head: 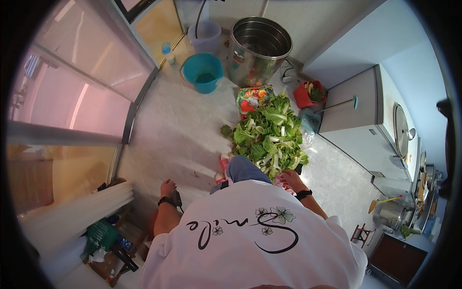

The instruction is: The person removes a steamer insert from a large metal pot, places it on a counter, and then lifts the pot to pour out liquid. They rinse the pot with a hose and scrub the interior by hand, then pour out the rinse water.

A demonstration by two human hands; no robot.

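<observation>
A large heap of leafy greens point(269, 139), with pale stalks that look like Chinese cabbage, lies on the floor in front of me. My right hand point(291, 179) is low at the heap's near right edge, beside a pink, red and white item point(283, 183) that my body partly covers. Whether its fingers grip anything is hidden. My left hand point(168, 188) hangs out to the left over the floor, fingers loosely curled, apart from the greens. No object shows in it. Behind the heap, touching it, is a colourful printed bag point(254, 99).
Beyond the bag stands a tall steel drum point(236, 68) with water inside. Left of it are a teal bucket point(207, 86), a lilac bucket point(205, 41) and a bottle point(168, 54). A red bin point(302, 97) and a white cabinet point(346, 151) bound the right; a wooden rack point(103, 271) is lower left.
</observation>
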